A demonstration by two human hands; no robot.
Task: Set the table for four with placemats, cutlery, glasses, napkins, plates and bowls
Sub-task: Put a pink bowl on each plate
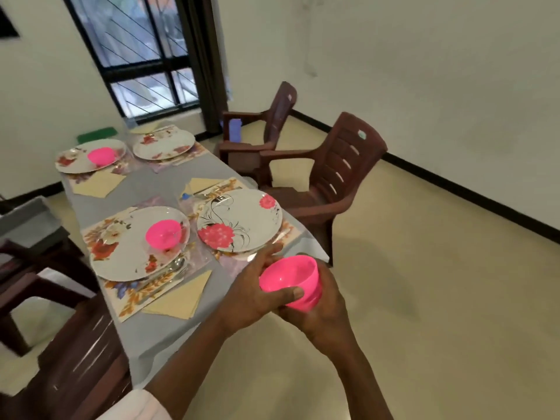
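Note:
Both hands hold pink bowls (pixel 291 278), apparently a nested stack, just off the table's near right corner. My left hand (pixel 254 292) grips the rim with its thumb across the front; my right hand (pixel 324 301) cups the stack from below. Right beside them lies a flowered plate (pixel 242 221) with no bowl on it. Left of it, a plate (pixel 127 247) carries a pink bowl (pixel 163 234). At the far end, one plate (pixel 81 159) bears a pink bowl (pixel 101 155) and another plate (pixel 163 144) is bare. Placemats, yellow napkins (pixel 181 295) and cutlery (pixel 175 265) lie at the places.
A grey cloth covers the table (pixel 160 183). Two brown plastic chairs (pixel 330 180) stand along its right side, and dark wooden chairs (pixel 45 283) along its left. A window (pixel 142 53) is behind the far end. Open floor (pixel 424 283) lies to the right.

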